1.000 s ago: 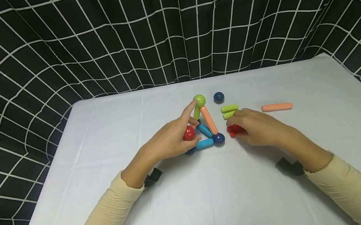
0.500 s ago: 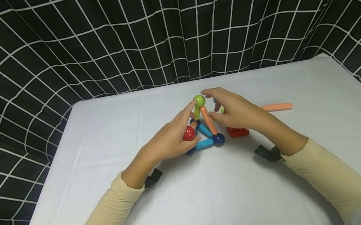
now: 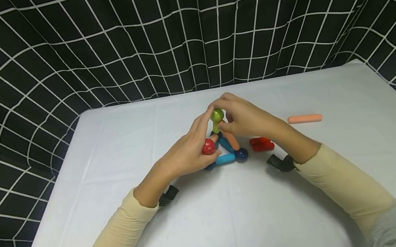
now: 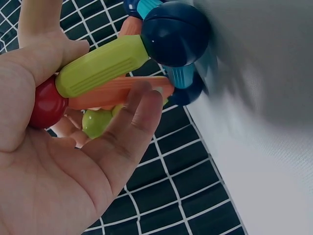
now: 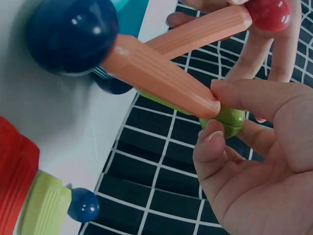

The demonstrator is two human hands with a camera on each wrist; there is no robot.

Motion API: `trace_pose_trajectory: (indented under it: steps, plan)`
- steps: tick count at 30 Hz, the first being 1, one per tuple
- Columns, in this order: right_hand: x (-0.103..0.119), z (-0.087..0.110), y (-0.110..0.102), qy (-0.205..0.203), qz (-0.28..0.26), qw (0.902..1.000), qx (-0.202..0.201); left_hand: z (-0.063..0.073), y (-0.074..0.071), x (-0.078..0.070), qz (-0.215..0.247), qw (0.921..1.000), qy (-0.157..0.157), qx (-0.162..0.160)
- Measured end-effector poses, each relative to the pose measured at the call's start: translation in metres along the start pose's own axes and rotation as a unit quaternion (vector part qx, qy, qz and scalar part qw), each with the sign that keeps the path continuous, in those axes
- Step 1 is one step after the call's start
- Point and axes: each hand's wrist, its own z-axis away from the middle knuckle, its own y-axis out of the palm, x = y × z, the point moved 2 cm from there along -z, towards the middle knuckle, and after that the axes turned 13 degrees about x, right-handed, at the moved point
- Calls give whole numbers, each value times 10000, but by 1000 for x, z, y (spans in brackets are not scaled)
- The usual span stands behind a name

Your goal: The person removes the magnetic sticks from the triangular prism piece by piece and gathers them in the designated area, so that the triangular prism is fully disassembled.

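Observation:
A toy frame of balls and sticks stands on the table, with blue sticks [image 3: 225, 159] and navy balls [image 3: 241, 155] at its base. My left hand [image 3: 183, 154] holds the red ball [image 3: 208, 147], and its index finger reaches up to the green ball [image 3: 217, 115]. From the red ball, a yellow-green stick [image 4: 105, 66] and an orange stick run down to the base in the left wrist view. My right hand [image 3: 245, 118] pinches the green ball between thumb and fingers, at the upper end of another orange stick [image 5: 161, 78]. The left hand partly hides the frame.
Red sticks [image 3: 262, 144] lie right of the frame, and a loose orange stick [image 3: 305, 118] lies farther right. The right wrist view shows a loose green stick [image 5: 46, 205] and a navy ball [image 5: 83, 204]. A black gridded curtain [image 3: 152, 31] hangs behind the white table [image 3: 229, 222].
My right hand has moved from the red sticks up and left to the green ball and now pinches it. The green ball has shifted slightly left and down. The left hand has barely moved.

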Motion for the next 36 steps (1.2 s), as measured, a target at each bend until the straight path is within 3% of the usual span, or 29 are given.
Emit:
trace_pose_trajectory:
  steps: [17,24,36]
  plan:
    - [3,-2,1,48,-229,9996,186,-1,0,1,15,9999,137,85]
    - [1,1,3,-26,-285,9996,50,-2,0,1,39,9999,144,80]
    - [-6,9,3,177,-684,9974,129,-3,1,1,-1,9997,-153,197]
